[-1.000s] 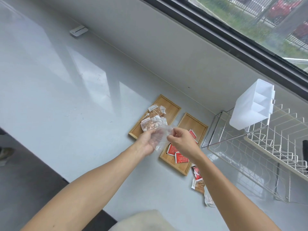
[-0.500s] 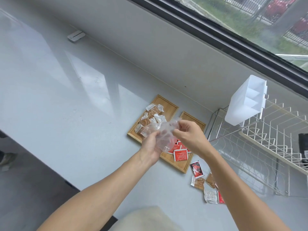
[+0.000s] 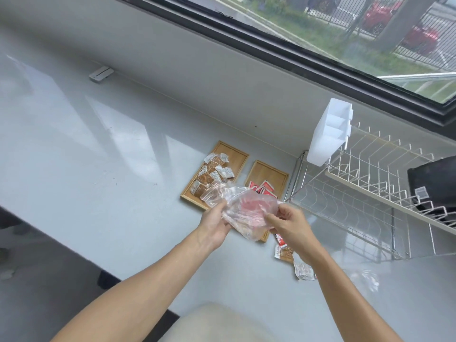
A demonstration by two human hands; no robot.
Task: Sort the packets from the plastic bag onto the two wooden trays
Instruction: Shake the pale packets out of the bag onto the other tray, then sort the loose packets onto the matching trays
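Emptying the Bag Over the Trays

Holding the plastic bag (image 3: 243, 211) above the near ends of both trays, the person has it clear of the desk (image 3: 98, 169). It is clear and crumpled, with a red tint showing through; whether that is a packet inside or the tray behind cannot be told. The left hand (image 3: 216, 224) pinches the bag's left edge, its grip pressed together on the film. The right hand (image 3: 287, 224) pinches the right edge likewise.

The left wooden tray (image 3: 237, 156) carries brown and white packets (image 3: 213, 170). The right wooden tray (image 3: 269, 171) carries red packets (image 3: 262, 188). Several loose packets (image 3: 283, 251) lie on the desk beside the right forearm, unsorted.

Judgement: the bag's mouth should be spread wide and checked for remaining contents before it is set aside. Film this thin clings, so a packet may stick. The loose packets need sorting by colour. A wire dish rack (image 3: 370, 183) stands just beside the right tray.
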